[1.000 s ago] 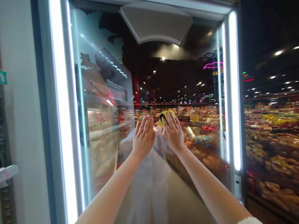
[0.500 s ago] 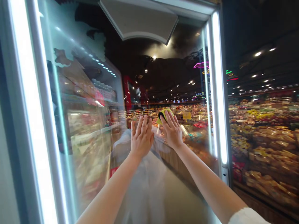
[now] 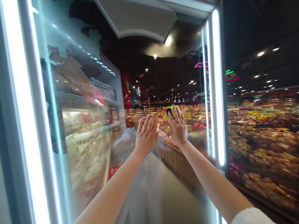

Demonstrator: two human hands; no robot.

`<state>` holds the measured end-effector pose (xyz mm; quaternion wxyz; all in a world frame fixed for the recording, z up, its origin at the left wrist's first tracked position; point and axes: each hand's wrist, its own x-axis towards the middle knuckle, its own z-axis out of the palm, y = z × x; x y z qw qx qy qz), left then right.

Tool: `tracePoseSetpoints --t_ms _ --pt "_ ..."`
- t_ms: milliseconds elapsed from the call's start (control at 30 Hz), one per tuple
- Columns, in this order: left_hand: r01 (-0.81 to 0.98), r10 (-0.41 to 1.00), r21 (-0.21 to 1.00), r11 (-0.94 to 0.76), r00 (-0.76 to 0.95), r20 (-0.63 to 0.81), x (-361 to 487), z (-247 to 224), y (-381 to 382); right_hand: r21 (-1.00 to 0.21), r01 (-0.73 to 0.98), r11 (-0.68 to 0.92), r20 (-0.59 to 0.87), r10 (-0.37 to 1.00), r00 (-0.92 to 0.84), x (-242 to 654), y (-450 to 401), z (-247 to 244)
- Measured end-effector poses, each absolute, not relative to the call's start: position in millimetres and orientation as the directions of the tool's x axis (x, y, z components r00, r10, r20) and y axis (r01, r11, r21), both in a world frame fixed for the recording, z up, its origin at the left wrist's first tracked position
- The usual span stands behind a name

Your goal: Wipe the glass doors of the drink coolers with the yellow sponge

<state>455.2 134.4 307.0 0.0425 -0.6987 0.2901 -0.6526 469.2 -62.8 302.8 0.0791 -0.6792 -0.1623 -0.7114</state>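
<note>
My right hand [image 3: 178, 129] lies nearly flat over a yellow cloth [image 3: 177, 109] with a dark patch, holding it to a large glass pane [image 3: 140, 81]. The cloth shows above and beside the fingertips; the rest is under the hand. To its left, my left hand [image 3: 146, 133] is held up with its palm toward the glass and its fingers stretched out. Nothing shows in it. Whether its palm touches the pane I cannot tell. A pale reflection of a standing person shows in the glass behind both hands.
Bright light tubes run down the left frame [image 3: 21, 109] and right frame [image 3: 219, 93] of the pane. A pale panel [image 3: 137, 18] hangs at the top. Shop displays with packaged goods [image 3: 273, 140] stand at the right. Shelves are mirrored in the glass at left.
Both hands have shifted a little to the right across the glass, the right one taking the yellow cloth along. The view has moved slightly.
</note>
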Motion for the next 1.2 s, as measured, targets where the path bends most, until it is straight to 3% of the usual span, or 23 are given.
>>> tracePoseSetpoints --t_ms 100,167,233,367,433,667,767,867,933,1100,1200 --pt "-0.368 -0.470 -0.439 -0.819 -0.005 0.882 454 304 126 0.267 0.335 -0.904 0.961 0.274 -0.027 462 -71 265" --pt "-0.368 -0.488 -0.455 -0.811 -0.004 0.873 453 303 125 0.291 0.325 -0.900 0.953 0.301 -0.022 460 -92 247" --pt "-0.357 -0.500 -0.473 -0.806 -0.018 0.866 454 305 127 0.233 0.314 -0.920 0.971 0.236 -0.029 464 -114 248" --pt "-0.343 -0.479 -0.473 -0.812 -0.072 0.875 459 312 126 0.026 0.324 -0.946 0.995 -0.007 -0.101 478 -123 298" --pt "-0.346 -0.459 -0.461 -0.817 -0.094 0.883 462 315 120 0.006 0.329 -0.944 0.992 -0.036 -0.119 480 -111 317" --pt "-0.383 -0.474 -0.476 -0.792 -0.106 0.874 465 310 98 0.300 0.335 -0.893 0.949 0.316 -0.007 467 -136 259" --pt "-0.405 -0.481 -0.480 -0.778 -0.108 0.870 465 311 94 0.171 0.333 -0.927 0.985 0.171 -0.028 470 -173 260" --pt "-0.441 -0.470 -0.466 -0.767 -0.108 0.876 467 315 86 -0.004 0.342 -0.940 0.998 -0.027 -0.063 479 -181 296" --pt "-0.459 -0.466 -0.462 -0.759 -0.112 0.877 468 316 78 -0.038 0.339 -0.940 0.996 -0.063 -0.062 483 -170 315" --pt "-0.451 -0.478 -0.477 -0.754 -0.121 0.870 469 311 60 0.172 0.334 -0.927 0.981 0.193 0.029 477 -164 286" --pt "-0.443 -0.490 -0.482 -0.756 -0.107 0.865 468 308 56 0.190 0.315 -0.930 0.981 0.196 -0.014 479 -194 263"
